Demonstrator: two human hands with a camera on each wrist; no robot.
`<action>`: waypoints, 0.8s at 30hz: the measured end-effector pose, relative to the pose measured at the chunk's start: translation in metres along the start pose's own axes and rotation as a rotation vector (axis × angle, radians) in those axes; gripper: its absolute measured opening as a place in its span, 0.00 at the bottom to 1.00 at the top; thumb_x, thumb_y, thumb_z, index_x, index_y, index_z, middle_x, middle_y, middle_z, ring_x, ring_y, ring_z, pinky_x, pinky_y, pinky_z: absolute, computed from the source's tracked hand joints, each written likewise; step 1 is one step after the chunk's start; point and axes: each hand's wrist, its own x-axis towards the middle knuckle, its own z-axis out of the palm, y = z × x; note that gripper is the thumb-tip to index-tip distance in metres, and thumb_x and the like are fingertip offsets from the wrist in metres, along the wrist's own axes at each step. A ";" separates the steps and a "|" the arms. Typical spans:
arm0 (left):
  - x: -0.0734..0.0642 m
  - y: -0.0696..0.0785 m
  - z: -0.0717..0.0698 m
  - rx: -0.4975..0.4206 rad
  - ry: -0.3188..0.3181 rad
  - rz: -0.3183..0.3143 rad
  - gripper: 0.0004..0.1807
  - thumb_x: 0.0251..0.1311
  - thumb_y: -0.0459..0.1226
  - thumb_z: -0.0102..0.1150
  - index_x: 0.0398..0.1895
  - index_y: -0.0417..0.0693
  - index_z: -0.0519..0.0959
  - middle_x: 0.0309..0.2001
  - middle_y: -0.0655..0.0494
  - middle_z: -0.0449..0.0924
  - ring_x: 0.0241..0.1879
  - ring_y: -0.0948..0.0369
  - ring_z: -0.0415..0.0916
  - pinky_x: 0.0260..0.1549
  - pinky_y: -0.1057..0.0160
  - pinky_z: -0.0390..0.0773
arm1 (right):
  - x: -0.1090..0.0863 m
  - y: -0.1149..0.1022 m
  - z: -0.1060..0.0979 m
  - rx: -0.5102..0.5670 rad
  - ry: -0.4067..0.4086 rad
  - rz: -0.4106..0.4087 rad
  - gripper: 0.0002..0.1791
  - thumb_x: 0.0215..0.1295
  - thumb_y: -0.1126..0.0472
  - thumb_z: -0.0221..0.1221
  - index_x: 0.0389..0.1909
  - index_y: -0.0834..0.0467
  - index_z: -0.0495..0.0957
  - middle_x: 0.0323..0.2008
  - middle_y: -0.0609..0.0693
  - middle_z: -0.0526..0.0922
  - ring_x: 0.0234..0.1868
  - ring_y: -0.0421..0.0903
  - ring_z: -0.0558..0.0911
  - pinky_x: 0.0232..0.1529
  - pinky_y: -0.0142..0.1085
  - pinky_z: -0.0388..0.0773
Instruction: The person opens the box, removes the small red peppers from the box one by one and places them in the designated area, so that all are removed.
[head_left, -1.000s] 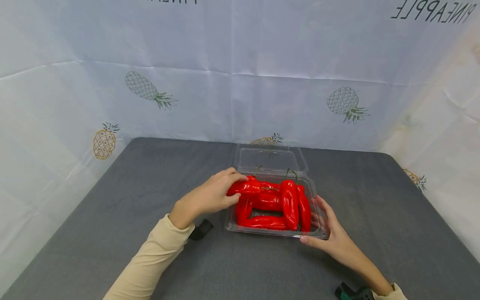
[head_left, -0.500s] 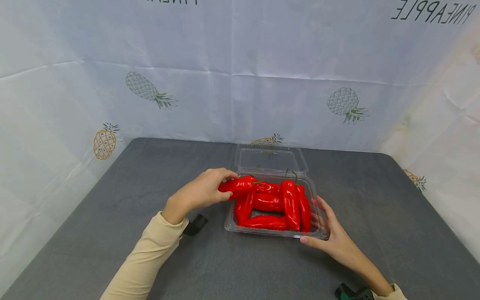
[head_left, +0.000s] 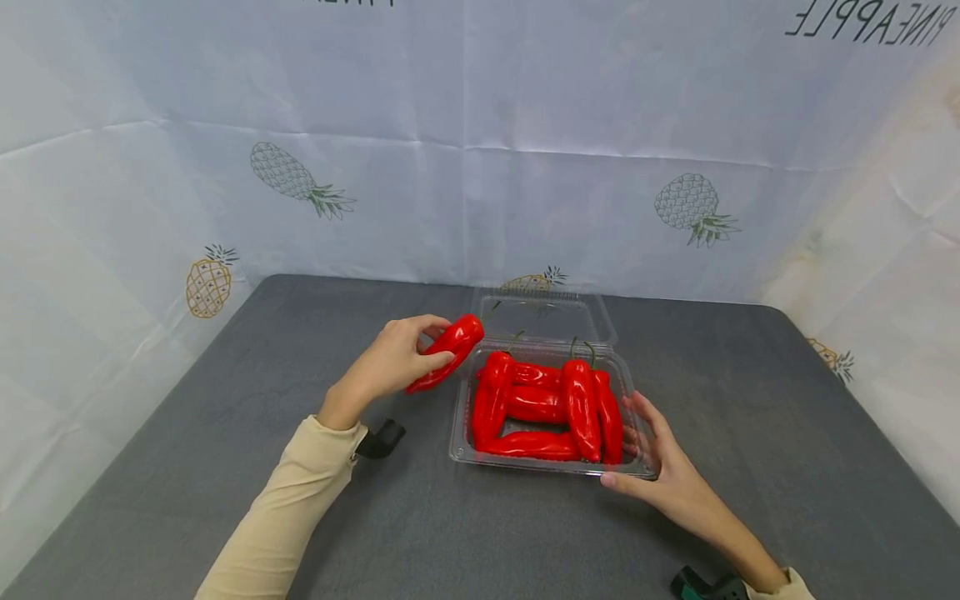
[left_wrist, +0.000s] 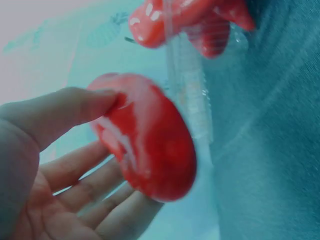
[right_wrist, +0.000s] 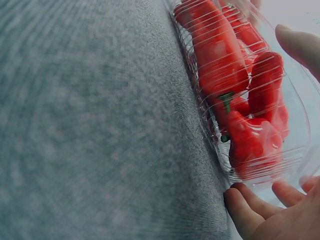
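My left hand pinches a long red pepper between thumb and fingers. It is lifted, just off the left side of a clear plastic container, with its stem end tilted up and away. In the left wrist view the thumb presses across the red pepper. More red peppers lie in the container, some lengthwise and some crosswise. My right hand grips the container's front right corner, thumb at the front and fingers along the right side. The right wrist view shows these fingers against the container.
The container's clear lid lies folded back behind it on the grey table. A white cloth with pineapple prints hangs behind and at both sides. Black straps are on both wrists.
My left hand has lifted the red pepper out of the container and moved it left and away, turning its stem end upward. The right hand and container have stayed in place.
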 end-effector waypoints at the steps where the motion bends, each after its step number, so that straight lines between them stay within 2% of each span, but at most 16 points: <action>1: 0.001 -0.002 0.000 -0.006 0.013 -0.007 0.26 0.63 0.39 0.63 0.64 0.42 0.73 0.53 0.43 0.81 0.40 0.55 0.82 0.37 0.59 0.84 | 0.000 0.000 0.000 0.001 -0.002 0.001 0.59 0.57 0.61 0.69 0.78 0.59 0.36 0.76 0.66 0.49 0.70 0.73 0.63 0.53 0.17 0.69; 11: 0.008 -0.025 -0.001 -0.101 0.088 -0.098 0.27 0.63 0.41 0.63 0.64 0.42 0.73 0.55 0.41 0.78 0.44 0.50 0.83 0.38 0.56 0.86 | 0.000 0.000 0.000 -0.004 -0.001 0.014 0.60 0.57 0.60 0.70 0.79 0.58 0.36 0.76 0.65 0.50 0.70 0.73 0.63 0.53 0.16 0.69; 17: 0.013 -0.037 0.000 -0.107 0.113 -0.121 0.28 0.64 0.42 0.64 0.65 0.42 0.71 0.55 0.40 0.78 0.45 0.48 0.81 0.40 0.54 0.86 | 0.001 0.000 -0.001 -0.008 -0.005 0.019 0.60 0.58 0.60 0.69 0.79 0.57 0.36 0.76 0.64 0.50 0.70 0.72 0.64 0.52 0.17 0.69; 24: 0.019 -0.049 0.004 -0.120 0.180 -0.173 0.29 0.65 0.42 0.62 0.67 0.42 0.69 0.57 0.38 0.77 0.51 0.44 0.79 0.46 0.48 0.83 | 0.001 -0.001 -0.001 -0.018 -0.006 0.024 0.60 0.58 0.60 0.69 0.79 0.57 0.35 0.76 0.65 0.49 0.70 0.72 0.64 0.52 0.16 0.68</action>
